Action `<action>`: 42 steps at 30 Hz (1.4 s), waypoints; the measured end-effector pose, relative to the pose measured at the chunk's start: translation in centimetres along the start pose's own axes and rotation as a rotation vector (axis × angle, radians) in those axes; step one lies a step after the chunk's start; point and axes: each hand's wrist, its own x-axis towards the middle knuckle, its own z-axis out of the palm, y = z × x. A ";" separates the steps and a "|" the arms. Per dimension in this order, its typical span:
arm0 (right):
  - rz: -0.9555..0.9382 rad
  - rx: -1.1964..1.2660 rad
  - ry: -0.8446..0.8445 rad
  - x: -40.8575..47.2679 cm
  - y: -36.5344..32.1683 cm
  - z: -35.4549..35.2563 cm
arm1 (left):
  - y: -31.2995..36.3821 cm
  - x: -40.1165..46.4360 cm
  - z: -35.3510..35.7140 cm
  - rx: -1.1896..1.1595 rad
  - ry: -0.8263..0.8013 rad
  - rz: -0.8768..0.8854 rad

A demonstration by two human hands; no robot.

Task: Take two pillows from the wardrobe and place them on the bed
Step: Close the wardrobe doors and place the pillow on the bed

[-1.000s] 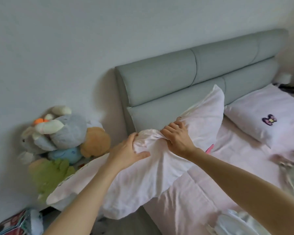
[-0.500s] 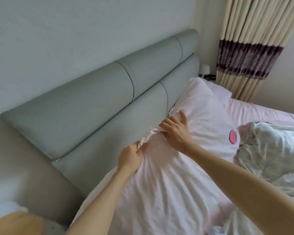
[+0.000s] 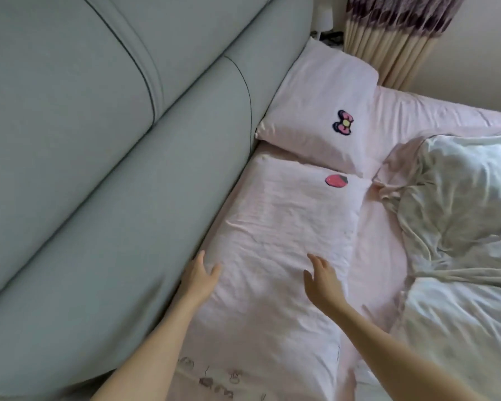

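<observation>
Now the near pillow [image 3: 275,241] lies flat against the headboard [image 3: 128,183], bare sheet beside it; pink, creased, strawberry-patched. Left hand [image 3: 198,277] and right hand [image 3: 324,282] hover released.

Padded grey-green headboard [image 3: 104,180], two horizontal cushions with dark piping and a vertical seam, filling the left side. Curtain [image 3: 394,39], beige pleats with a dark purple patterned band, hanging at upper right. Pale wall [image 3: 486,53] beside it. Crumpled white-grey quilt [image 3: 460,227] at right. Small white object, unclear, in the far corner. Soft daylight.
</observation>
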 end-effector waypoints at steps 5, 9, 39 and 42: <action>0.425 0.263 0.107 -2.5 5.4 4.5 | -3.3 2.5 3.8 -0.127 -0.161 -0.060; 0.537 0.471 0.145 -2.4 6.9 6.9 | -4.9 6.3 5.2 -0.159 -0.215 -0.088; 0.629 0.720 0.174 -10.0 11.4 11.8 | -12.3 1.8 7.7 -0.246 -0.260 -0.264; 0.554 0.782 0.241 -9.7 8.3 12.0 | -10.5 1.7 5.3 -0.095 0.021 -0.066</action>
